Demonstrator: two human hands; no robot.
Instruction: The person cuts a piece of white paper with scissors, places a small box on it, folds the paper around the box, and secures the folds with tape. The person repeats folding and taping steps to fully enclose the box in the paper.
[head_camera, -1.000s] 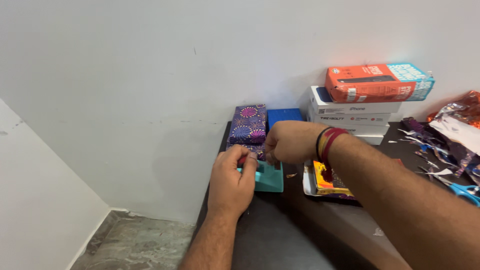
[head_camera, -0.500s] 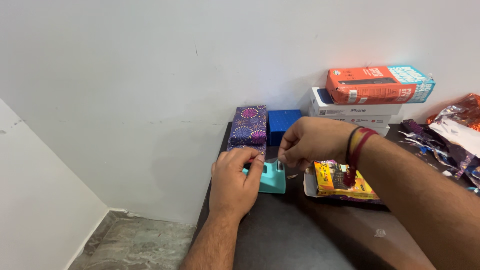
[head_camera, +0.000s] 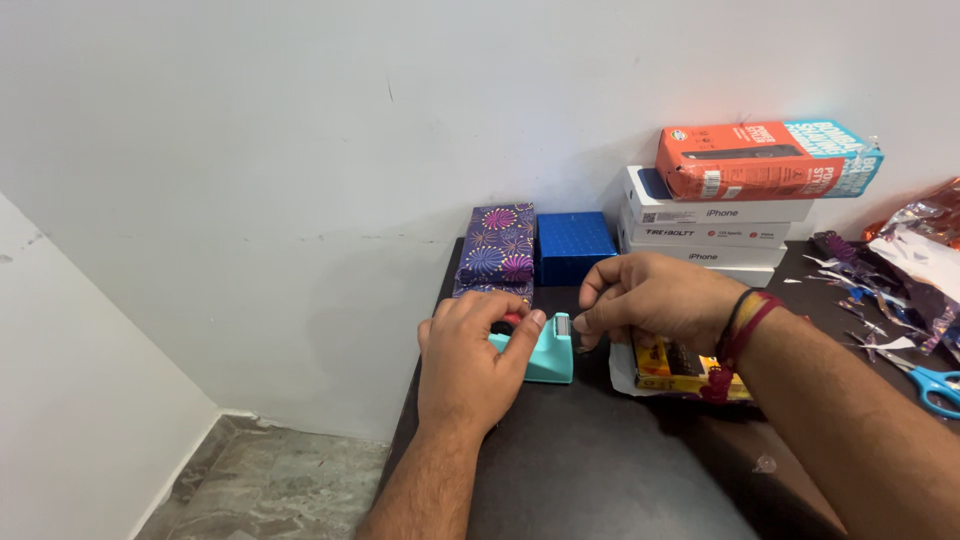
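A teal tape dispenser (head_camera: 548, 352) stands on the dark table (head_camera: 600, 460) near its left edge. My left hand (head_camera: 470, 360) rests over the dispenser's roll and holds it down. My right hand (head_camera: 650, 295) pinches a strip of clear tape just right of the dispenser's cutter; the tape itself is hard to see. Under my right wrist lies a yellow and orange packet (head_camera: 670, 365) on a sheet of paper.
A purple patterned wrapped box (head_camera: 497, 248) and a blue wrapped box (head_camera: 572, 245) stand at the wall. Stacked white boxes (head_camera: 715, 225) carry an orange and blue carton (head_camera: 765, 160). Foil scraps (head_camera: 915, 260) and blue-handled scissors (head_camera: 935, 385) lie at the right.
My right hand has drawn away to the right from the dispenser, pulling tape out. My left hand has stayed on the dispenser. The camera shifted slightly.
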